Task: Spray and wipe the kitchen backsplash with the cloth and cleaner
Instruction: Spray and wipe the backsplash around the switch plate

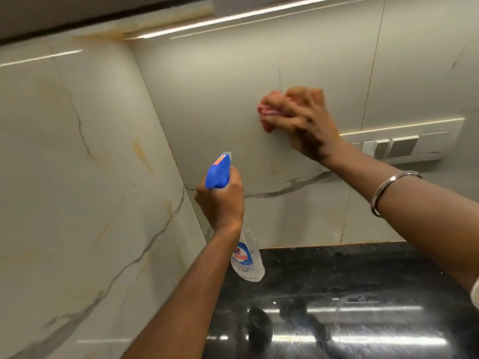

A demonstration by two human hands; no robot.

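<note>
centre right of frame: right grip (305, 125) curled over bunched pink cloth (267, 110), pressing it on backsplash (220, 81); hand blurred, exact finger lay unclear. lower centre: left grip (220, 200) wrapped round neck of spray bottle (247, 257), blue nozzle aimed at wall near corner, bottle held above black desk (350, 275). step in hand, by my reading: wiping, sprayer on standby. next move likely calls for sweeping cloth across rest of tile toward corner, keeping wet cloth off switch panel (404, 146) at right.

Motion blur smears the right hand (308, 125), which hides most of the pink cloth (265, 110).
</note>
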